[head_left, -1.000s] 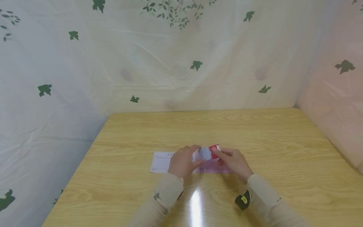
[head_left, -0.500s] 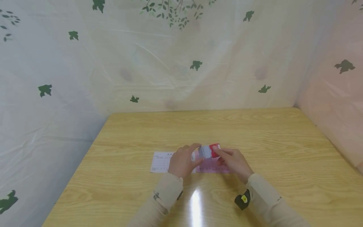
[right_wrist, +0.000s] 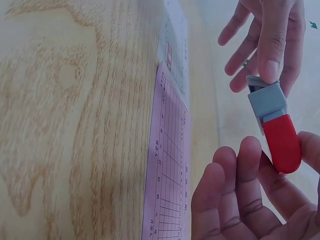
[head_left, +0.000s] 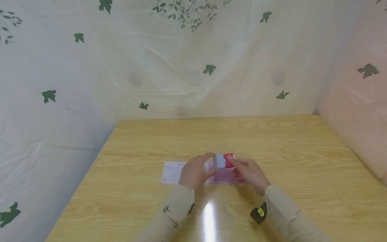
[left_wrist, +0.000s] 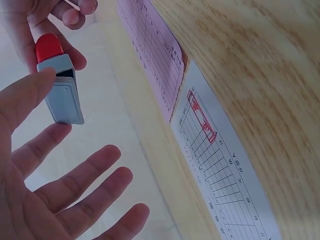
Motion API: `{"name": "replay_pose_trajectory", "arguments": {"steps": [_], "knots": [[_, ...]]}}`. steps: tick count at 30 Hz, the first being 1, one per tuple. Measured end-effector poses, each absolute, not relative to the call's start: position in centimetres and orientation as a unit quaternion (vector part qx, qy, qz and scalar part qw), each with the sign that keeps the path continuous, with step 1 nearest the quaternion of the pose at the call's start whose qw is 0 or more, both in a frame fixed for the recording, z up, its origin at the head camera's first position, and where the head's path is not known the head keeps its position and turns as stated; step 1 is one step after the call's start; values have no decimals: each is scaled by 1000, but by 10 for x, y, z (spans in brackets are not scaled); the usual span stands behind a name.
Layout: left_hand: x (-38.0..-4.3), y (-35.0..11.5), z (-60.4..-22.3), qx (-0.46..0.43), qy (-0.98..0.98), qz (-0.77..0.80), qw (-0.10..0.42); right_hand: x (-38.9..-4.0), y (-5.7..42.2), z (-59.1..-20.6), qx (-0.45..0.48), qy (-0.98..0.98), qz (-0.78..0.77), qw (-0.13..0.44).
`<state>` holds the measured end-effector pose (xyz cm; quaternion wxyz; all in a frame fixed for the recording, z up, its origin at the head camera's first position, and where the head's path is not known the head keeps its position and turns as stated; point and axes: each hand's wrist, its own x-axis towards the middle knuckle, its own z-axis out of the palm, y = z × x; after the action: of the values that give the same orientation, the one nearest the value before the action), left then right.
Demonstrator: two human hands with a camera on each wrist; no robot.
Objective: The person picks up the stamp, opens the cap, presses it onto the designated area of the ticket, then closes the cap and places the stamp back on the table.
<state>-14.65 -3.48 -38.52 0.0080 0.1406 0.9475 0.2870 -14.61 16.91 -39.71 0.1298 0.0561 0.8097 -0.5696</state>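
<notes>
A stamp with a red handle (right_wrist: 281, 143) and a grey hinged cover (left_wrist: 65, 100) is held between the two hands, above the papers. My right hand (head_left: 250, 172) pinches the red end between thumb and fingers. With thumb and index finger my left hand (head_left: 196, 172) pinches the grey end, its other fingers spread apart in the left wrist view. A dark gap shows at the cover's hinge side. Below lie a white printed form (left_wrist: 225, 185) bearing a red rectangular stamp mark (left_wrist: 202, 117), and a pink form (right_wrist: 167, 170) beside it, partly hidden by the hands.
The forms lie on a wood-grain table (head_left: 145, 141). Behind it hangs a pale cloth (head_left: 169, 77) with leaf and bird prints, and another stands along the right side. A black strap with a yellow mark (head_left: 259, 213) hangs at the right wrist.
The stamp has tilted slightly and its grey end looks more compact, the cover folded in further. Both hands stay in nearly the same place, and the papers have not moved.
</notes>
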Motion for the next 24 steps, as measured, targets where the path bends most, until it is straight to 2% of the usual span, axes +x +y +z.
{"name": "replay_pose_trajectory", "arguments": {"steps": [24], "knots": [[-149, -38, -385, 141, 931, 332, 52, -146, 178, -390, 17, 811, -558, 176]]}}
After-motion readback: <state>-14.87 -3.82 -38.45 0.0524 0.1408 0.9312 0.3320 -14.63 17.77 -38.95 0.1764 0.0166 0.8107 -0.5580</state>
